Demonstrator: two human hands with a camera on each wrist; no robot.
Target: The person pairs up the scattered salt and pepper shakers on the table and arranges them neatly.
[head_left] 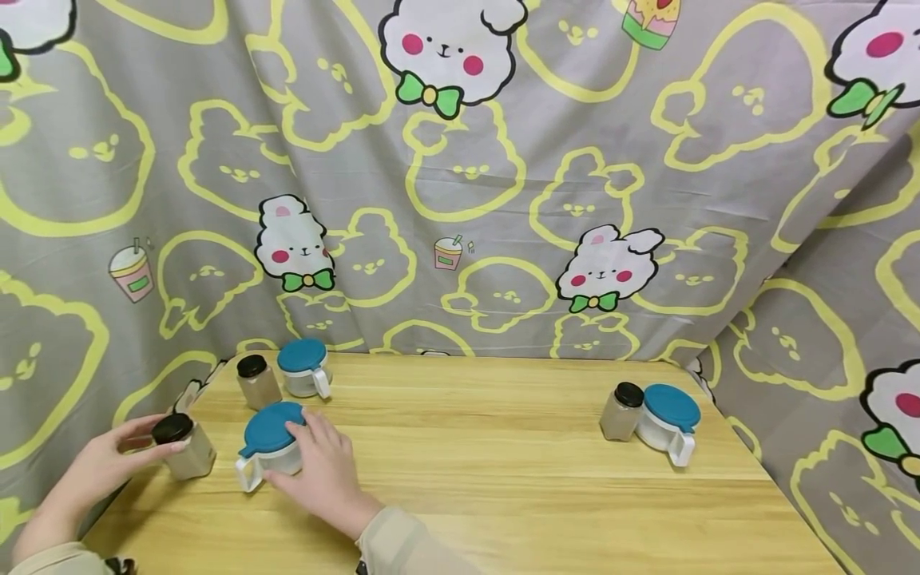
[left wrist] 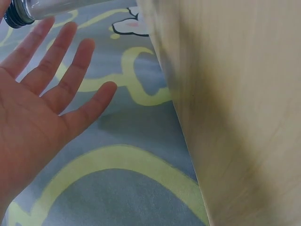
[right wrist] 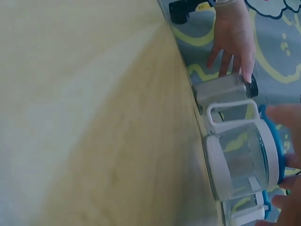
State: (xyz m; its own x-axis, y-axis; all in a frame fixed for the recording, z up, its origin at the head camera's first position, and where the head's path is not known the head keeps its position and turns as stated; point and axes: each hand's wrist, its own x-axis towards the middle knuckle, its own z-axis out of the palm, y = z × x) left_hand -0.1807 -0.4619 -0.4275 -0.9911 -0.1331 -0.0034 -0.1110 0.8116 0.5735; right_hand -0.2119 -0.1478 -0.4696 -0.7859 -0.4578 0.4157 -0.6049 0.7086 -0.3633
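At the table's left side my left hand [head_left: 108,467] is at a clear jar with a black lid [head_left: 190,455], thumb in front and fingers behind. Its other fingers are straight and spread in the left wrist view, where the jar [left wrist: 56,8] is cut off at the top. My right hand [head_left: 327,471] lies along the right side of a clear pot with a blue lid [head_left: 269,431]. The fingers lie near the lid's edge, the thumb low at the pot's front. The pot's white handle [right wrist: 230,113] points toward the jar; both stand upright on the table.
Behind them stand another black-lidded jar [head_left: 260,387] and blue-lidded pot [head_left: 303,367]. A similar jar [head_left: 620,415] and pot [head_left: 664,419] stand together at the right. Patterned grey cloth [head_left: 474,231] hangs behind the wooden table [head_left: 503,479].
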